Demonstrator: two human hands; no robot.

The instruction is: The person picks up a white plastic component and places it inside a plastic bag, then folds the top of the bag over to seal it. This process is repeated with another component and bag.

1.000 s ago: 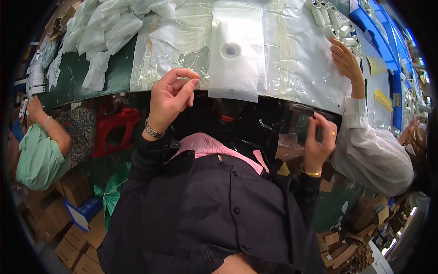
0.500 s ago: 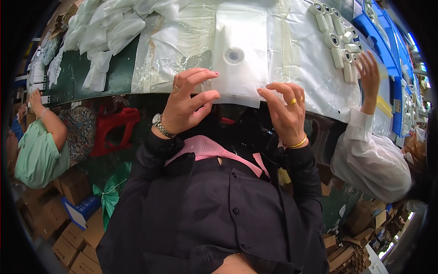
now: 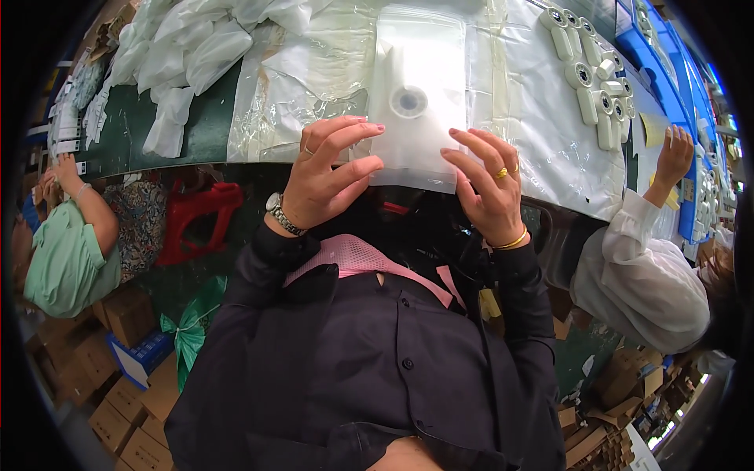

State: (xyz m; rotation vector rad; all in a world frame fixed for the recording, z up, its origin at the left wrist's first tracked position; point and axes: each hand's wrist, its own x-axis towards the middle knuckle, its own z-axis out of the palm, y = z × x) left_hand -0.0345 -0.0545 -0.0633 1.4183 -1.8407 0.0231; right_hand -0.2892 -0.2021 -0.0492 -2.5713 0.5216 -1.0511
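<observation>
A frosted plastic bag (image 3: pixel 436 59) lies flat on the table in front of me, its near edge at the table's front edge. Through the film shows a white device (image 3: pixel 409 103) with a round, dark-centred end. My left hand (image 3: pixel 331 166) is at the bag's near left corner, fingers curved and thumb apart. Opposite it, my right hand (image 3: pixel 491 182) is at the near right corner, its fingers spread over the bag's edge and the thumb lower down. Neither hand grips anything that I can see.
White plastic bags (image 3: pixel 192 51) are heaped at the far left. Several white devices (image 3: pixel 580 74) lie at the right, beside blue bins (image 3: pixel 652 63). A co-worker's hand (image 3: pixel 673 155) is near those bins; another person's arm (image 3: pixel 98 216) is at the left. A red stool (image 3: pixel 200 220) stands below the table.
My right hand's fingers have spread and its thumb has dropped lower. The bag appears slightly further right, as does much of the table. The right co-worker's hand has moved from the devices toward the bins.
</observation>
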